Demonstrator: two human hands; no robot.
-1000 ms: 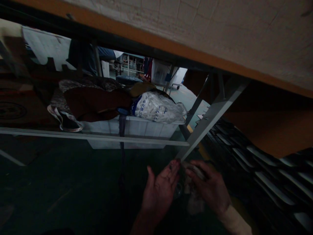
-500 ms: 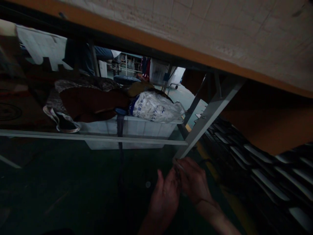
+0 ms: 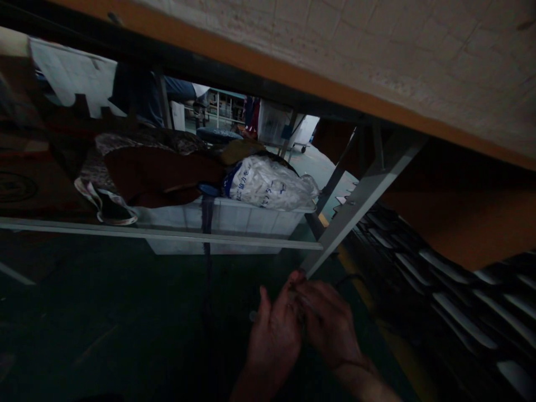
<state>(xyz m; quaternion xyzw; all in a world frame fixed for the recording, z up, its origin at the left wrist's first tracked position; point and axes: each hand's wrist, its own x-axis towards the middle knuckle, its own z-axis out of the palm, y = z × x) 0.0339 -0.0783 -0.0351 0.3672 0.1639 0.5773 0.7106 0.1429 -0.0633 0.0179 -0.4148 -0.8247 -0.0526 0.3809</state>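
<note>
Two bare hands meet in deep shadow beneath a table, close to the foot of its flat-sided metal leg (image 3: 360,198). The left hand (image 3: 274,335) is turned palm up, thumb raised and spread away from the fingers. The right hand (image 3: 329,318) curls over the left fingers — whether it grips anything cannot be told, since the space between them is dark and partly hidden. The leg rises just beyond the fingertips; contact with it is unclear.

Overhead slants the pale tabletop (image 3: 377,67), its surface crazed with fine lines and bordered by a smooth orange-brown edge. A slim metal crossbar (image 3: 167,233) runs from the leg to the left, in front of a white ribbed plastic bin (image 3: 259,220). Heaped on the bin are a soft brown cloth (image 3: 163,173) and a crinkled, translucent plastic bag (image 3: 272,184) printed with blue characters. A dark fabric strip (image 3: 206,218) hangs down the bin's side.

A small pale disc (image 3: 253,316) lies left of the hands on the green floor (image 3: 146,296) — at right, a yellow stripe (image 3: 364,293) skirts rows of pale, rounded bars (image 3: 460,318).
</note>
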